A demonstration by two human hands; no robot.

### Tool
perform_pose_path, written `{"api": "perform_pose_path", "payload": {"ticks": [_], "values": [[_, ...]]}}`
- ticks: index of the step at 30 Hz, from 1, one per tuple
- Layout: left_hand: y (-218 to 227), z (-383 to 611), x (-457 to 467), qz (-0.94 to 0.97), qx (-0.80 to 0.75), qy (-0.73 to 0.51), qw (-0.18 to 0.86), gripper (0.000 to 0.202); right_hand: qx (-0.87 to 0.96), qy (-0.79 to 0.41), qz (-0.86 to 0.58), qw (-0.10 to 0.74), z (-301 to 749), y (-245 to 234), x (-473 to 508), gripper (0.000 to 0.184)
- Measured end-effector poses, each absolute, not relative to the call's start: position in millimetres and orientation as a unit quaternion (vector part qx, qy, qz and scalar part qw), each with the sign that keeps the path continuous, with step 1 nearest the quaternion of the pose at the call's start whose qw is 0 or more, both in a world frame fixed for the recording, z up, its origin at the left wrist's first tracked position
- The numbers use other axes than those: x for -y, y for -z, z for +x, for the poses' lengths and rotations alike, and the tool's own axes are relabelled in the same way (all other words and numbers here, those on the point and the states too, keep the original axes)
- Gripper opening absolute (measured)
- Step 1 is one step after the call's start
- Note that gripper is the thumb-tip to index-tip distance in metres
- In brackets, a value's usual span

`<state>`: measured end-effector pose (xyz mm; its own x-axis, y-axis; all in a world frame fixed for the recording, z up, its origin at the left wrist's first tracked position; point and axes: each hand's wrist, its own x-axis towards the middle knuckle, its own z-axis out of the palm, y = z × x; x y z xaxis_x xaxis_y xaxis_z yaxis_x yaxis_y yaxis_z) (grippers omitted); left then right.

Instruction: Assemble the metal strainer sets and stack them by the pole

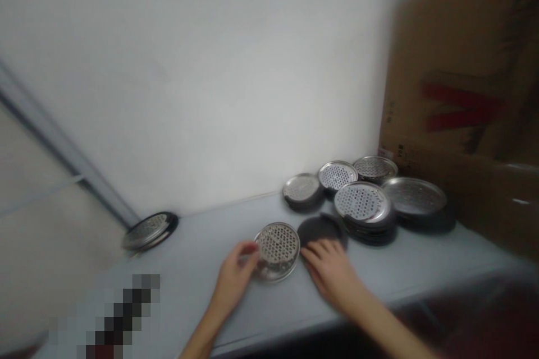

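My left hand point(238, 269) pinches the left rim of a round metal grater point(278, 244), a silver disc full of holes, low over the grey tabletop. Close to its right side is a black round base point(322, 230). The fingers of my right hand point(334, 272) are bent over the near edge of this base, and its thumb side comes close to the grater's rim. The underside of that grip is hidden.
Behind on the right are several stacked graters on black bases point(364, 205). Another grater with a black rim point(149, 231) is at the far left. A large cardboard box point(446, 56) stands at the right, a white wall point(219, 78) behind.
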<state>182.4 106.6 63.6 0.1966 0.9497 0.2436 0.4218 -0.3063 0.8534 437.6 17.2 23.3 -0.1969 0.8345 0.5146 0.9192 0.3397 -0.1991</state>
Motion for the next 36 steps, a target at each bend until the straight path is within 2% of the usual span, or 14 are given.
{"api": "perform_pose_path", "payload": {"ticks": [6, 9, 15, 20, 26, 30, 36], "values": [[-71, 196, -111, 0.592, -0.488, -0.424, 0.482, 0.035, 0.774, 0.068, -0.566, 0.276, 437, -24, -18, 0.034], [-75, 196, -113, 0.561, -0.495, -0.431, 0.505, 0.034, 0.769, 0.072, -0.571, 0.279, 436, -23, -18, 0.032], [-85, 151, -120, 0.523, -0.521, -0.487, 0.467, 0.041, 0.761, 0.087, -0.573, 0.29, 437, -24, -17, 0.026], [-73, 95, -120, 0.449, -0.571, -0.531, 0.436, 0.037, 0.761, 0.087, -0.57, 0.297, 436, -24, -17, 0.023], [-53, 63, -104, 0.461, -0.616, -0.503, 0.394, 0.044, 0.76, 0.084, -0.573, 0.296, 437, -22, -16, 0.025], [-52, 55, -100, 0.541, -0.648, -0.437, 0.31, 0.05, 0.761, 0.088, -0.571, 0.294, 437, -22, -16, 0.025], [-59, 62, -99, 0.631, -0.654, -0.387, 0.158, 0.04, 0.762, 0.096, -0.57, 0.291, 437, -23, -15, 0.023]]}}
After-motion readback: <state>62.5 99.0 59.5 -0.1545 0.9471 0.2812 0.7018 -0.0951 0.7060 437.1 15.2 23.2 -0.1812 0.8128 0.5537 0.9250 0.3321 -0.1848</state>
